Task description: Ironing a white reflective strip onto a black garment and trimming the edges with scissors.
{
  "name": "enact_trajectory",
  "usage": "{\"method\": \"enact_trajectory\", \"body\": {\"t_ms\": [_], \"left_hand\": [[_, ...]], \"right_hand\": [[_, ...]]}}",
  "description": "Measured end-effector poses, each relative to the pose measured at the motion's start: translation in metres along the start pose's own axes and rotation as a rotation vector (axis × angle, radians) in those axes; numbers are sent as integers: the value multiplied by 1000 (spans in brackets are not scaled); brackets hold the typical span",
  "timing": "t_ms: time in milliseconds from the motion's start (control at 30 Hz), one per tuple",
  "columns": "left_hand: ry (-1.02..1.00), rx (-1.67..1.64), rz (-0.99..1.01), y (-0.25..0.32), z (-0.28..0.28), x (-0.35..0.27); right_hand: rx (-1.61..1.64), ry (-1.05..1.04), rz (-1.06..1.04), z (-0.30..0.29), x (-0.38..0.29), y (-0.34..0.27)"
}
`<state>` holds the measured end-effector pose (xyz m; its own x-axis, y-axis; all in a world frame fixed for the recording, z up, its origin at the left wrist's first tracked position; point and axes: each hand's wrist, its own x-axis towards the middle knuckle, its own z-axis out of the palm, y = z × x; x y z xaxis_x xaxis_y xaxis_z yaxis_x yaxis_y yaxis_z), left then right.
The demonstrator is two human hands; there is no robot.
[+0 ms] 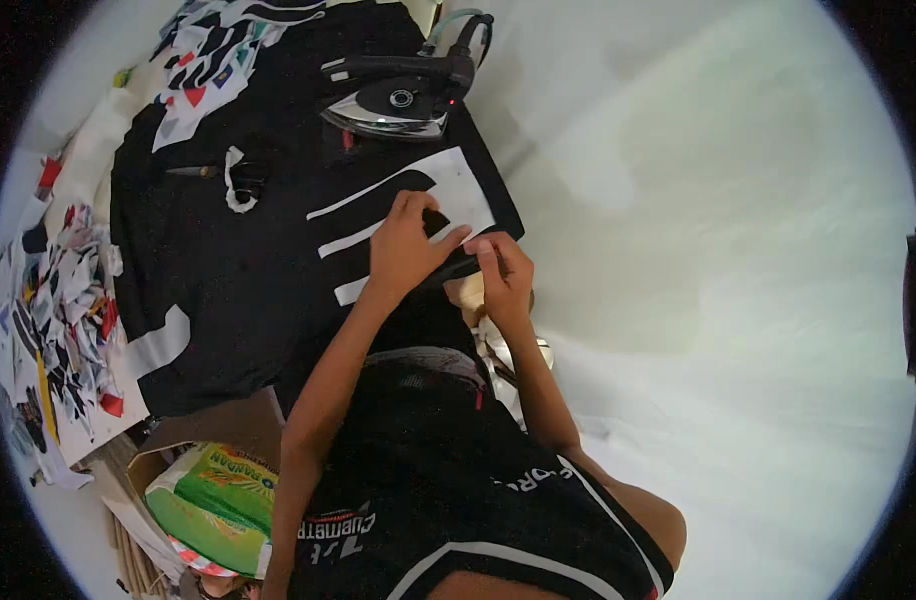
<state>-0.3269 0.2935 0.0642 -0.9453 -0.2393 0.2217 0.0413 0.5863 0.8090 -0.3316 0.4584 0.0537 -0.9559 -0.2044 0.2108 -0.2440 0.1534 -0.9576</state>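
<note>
On black cloth in front of me lies a white sheet with long, finger-like strips and black showing between them. My left hand rests palm-down across those strips, its thumb spread from the fingers. At the sheet's near right edge, my right hand has its thumb and index finger pinched together on that edge. The tip of my left thumb is close beside the pinch. Both hands partly cover the sheet, so what lies directly beneath the fingers is hidden.
A corded clothes iron with a lit red light stands beyond the sheet. Scissors with white wrapped handles lie on the cloth. Scrap piles line the left, with more printed pieces farther back. A green package sits below left.
</note>
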Motion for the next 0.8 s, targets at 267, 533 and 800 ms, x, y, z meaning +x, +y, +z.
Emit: {"method": "enact_trajectory", "body": {"t_ms": [267, 533, 800], "left_hand": [[367, 663, -394, -59, -61, -51], [120, 79, -463, -40, -109, -59], [-395, 601, 16, -40, -236, 62]], "right_hand": [[-61, -31, 78, -10, -7, 11], [-6, -113, 4, 20, 8, -2], [11, -182, 46, 14, 2, 0]]}}
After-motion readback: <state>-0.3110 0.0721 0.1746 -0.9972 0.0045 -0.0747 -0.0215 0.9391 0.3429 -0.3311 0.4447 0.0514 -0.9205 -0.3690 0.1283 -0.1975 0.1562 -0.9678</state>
